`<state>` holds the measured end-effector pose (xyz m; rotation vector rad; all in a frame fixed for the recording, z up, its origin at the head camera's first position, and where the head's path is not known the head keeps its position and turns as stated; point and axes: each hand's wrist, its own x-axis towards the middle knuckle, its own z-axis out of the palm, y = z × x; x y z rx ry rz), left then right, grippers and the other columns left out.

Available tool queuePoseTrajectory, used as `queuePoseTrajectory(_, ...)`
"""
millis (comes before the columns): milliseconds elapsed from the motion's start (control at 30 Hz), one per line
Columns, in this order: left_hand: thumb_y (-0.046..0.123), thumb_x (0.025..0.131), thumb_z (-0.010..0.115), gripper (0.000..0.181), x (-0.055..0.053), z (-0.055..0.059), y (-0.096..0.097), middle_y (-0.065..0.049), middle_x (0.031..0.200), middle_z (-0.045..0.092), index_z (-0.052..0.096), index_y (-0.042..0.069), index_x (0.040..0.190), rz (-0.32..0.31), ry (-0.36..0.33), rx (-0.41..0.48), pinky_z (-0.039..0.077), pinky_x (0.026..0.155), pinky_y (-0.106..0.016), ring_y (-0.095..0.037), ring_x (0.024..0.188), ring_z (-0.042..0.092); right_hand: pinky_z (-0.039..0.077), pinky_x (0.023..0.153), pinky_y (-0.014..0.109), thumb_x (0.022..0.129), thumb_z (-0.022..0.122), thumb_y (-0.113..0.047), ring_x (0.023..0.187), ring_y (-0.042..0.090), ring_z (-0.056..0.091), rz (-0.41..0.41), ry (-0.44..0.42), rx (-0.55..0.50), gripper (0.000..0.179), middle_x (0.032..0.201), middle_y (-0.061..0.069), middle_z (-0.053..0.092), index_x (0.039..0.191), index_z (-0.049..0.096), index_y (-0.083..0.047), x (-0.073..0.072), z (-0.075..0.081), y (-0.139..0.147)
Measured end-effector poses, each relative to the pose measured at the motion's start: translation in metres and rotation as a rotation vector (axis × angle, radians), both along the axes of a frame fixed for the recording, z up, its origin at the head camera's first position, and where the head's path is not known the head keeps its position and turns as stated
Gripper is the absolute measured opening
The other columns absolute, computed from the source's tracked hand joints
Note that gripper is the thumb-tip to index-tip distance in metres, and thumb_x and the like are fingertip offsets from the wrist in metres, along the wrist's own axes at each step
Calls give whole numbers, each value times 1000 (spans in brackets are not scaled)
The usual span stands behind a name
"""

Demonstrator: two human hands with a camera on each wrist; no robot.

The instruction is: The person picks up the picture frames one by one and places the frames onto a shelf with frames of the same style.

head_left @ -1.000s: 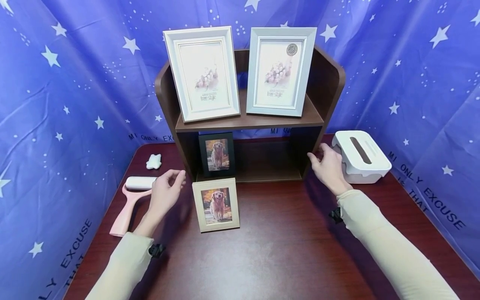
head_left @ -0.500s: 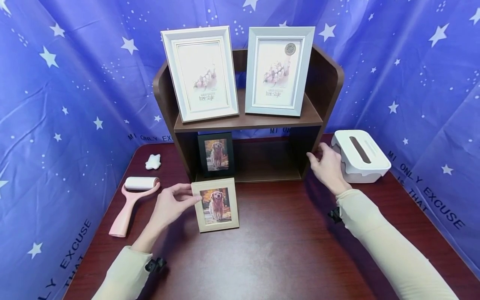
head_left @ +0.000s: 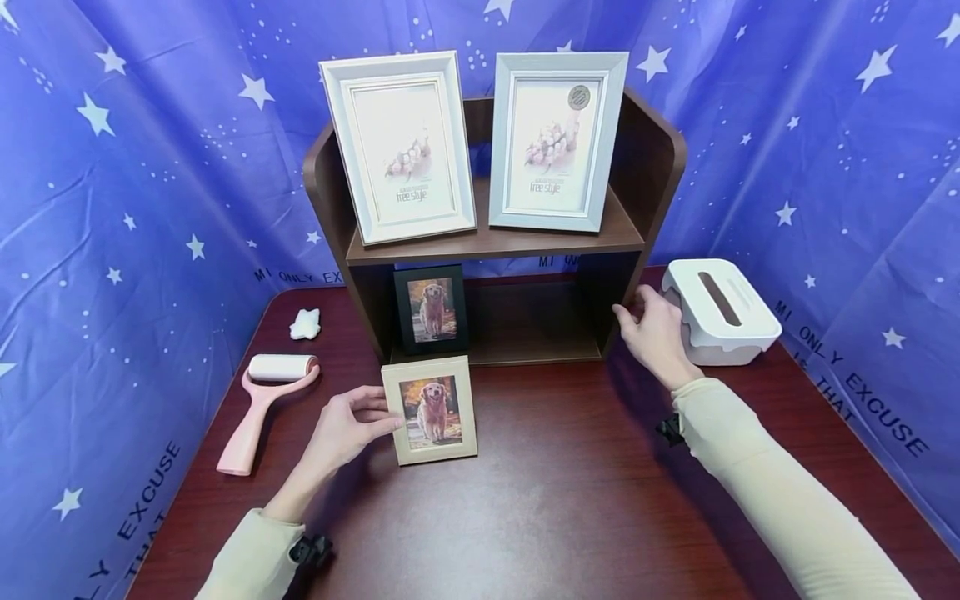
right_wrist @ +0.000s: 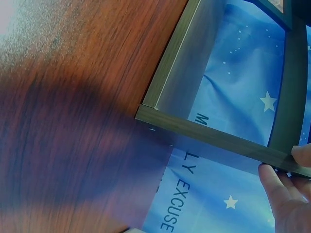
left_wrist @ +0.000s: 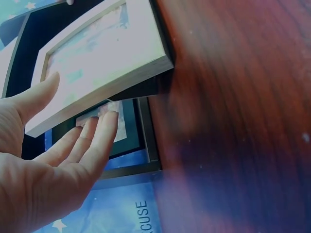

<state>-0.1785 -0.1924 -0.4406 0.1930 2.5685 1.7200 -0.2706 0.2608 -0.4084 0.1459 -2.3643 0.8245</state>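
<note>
A cream picture frame [head_left: 468,417] with a dog photo stands on the table in front of a dark brown shelf [head_left: 495,244]. My left hand [head_left: 341,431] is around its left edge, thumb over the front and fingers behind; the left wrist view shows a gap between the fingers [left_wrist: 99,145] and the frame. A black picture frame [head_left: 461,312] with a similar photo stands on the lower shelf, just behind. With my right hand [head_left: 654,333] I hold the front edge of the shelf's right side panel [right_wrist: 209,137], thumb inside and fingers outside.
White [head_left: 342,125] and light blue [head_left: 611,137] picture frames lean on the upper shelf. At left lie a pink-handled lint roller [head_left: 255,421] and a small white star-shaped object [head_left: 305,324]. A white tissue box [head_left: 731,333] stands right of my right hand.
My left hand has moved from above the lint roller rightward to the cream frame's left edge, then slid lower along it. The frame and my right hand have stayed in place.
</note>
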Motion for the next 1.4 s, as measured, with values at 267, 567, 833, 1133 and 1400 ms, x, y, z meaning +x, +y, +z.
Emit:
queuePoseTrajectory(267, 5, 75, 81, 42, 5, 1, 4, -17, 97, 68, 63, -5, 112, 2, -56, 80, 54, 67, -28, -26, 84, 68, 42, 68, 47, 86, 68, -13, 69, 29, 56, 4, -3, 6, 16, 73, 13, 63, 86, 58, -1, 0, 0, 1)
queuePoseTrajectory(567, -3, 76, 77, 34, 3, -8, 4, -17, 91, 69, 64, -8, 107, 1, -41, 90, 53, 65, -27, -26, 80, 68, 42, 69, 47, 86, 68, -13, 69, 28, 57, 8, 0, 4, 16, 73, 13, 63, 87, 58, -1, 0, 1, 0)
queuePoseTrajectory(833, -9, 76, 74, 31, 1, -12, 3, -18, 87, 68, 62, -11, 104, -10, -32, 128, 54, 65, -27, -21, 76, 68, 42, 68, 46, 86, 68, -13, 69, 28, 58, 6, 1, 6, 16, 74, 13, 64, 87, 58, -1, 1, 1, 0)
queuePoseTrajectory(1133, -14, 78, 68, 30, -7, -14, 0, -24, 91, 66, 57, -15, 106, -123, -73, 253, 55, 70, -35, -21, 81, 67, 43, 68, 46, 86, 67, -12, 69, 28, 58, 5, -5, 5, 15, 74, 13, 64, 87, 57, -1, 1, 1, 0)
queuePoseTrajectory(1400, -15, 80, 66, 29, -15, -12, 1, -28, 97, 65, 55, -16, 107, -199, -98, 292, 54, 74, -37, -22, 87, 66, 42, 68, 45, 86, 69, -11, 69, 28, 57, 6, 2, -3, 16, 74, 13, 63, 86, 57, 0, 2, 2, -2)
